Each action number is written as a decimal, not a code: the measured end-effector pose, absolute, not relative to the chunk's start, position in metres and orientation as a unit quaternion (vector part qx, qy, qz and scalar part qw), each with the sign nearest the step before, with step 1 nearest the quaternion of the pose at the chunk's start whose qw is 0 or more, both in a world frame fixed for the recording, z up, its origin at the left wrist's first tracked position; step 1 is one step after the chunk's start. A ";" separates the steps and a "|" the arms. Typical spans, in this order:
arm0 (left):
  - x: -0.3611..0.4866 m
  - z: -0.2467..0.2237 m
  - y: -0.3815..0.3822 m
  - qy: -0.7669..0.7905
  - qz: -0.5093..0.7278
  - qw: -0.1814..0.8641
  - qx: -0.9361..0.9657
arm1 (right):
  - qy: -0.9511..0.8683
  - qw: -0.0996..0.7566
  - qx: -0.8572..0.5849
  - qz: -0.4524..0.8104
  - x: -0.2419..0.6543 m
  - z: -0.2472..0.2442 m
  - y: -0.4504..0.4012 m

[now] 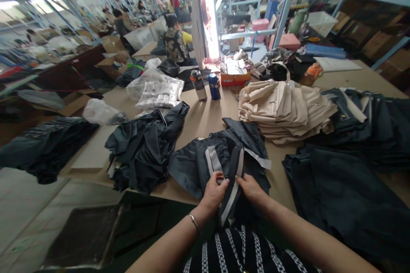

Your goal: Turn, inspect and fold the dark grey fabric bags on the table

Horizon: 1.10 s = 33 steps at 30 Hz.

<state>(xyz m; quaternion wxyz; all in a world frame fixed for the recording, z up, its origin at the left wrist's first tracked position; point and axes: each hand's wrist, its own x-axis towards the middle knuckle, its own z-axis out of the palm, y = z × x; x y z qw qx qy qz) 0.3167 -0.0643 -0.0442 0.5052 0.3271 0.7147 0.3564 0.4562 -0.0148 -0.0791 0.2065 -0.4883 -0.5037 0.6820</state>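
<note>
Both the left hand [214,191] and right hand [253,188] pinch the pale-banded waistband of the dark grey fabric garment [221,160] at the table's six o'clock edge; it seems best to keep the grip even, so the band lies flat.

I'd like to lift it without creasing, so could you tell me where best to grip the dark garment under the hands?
Probably at the near striped band of the dark garment, coming from the table's near edge. That stiff band lies toward the person, where the left hand and right hand pinch it; the rest spreads loosely away.
</note>
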 end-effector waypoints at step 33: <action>0.372 0.041 -0.031 0.588 0.481 0.529 0.378 | -0.805 0.249 -0.462 0.278 0.490 0.031 -0.016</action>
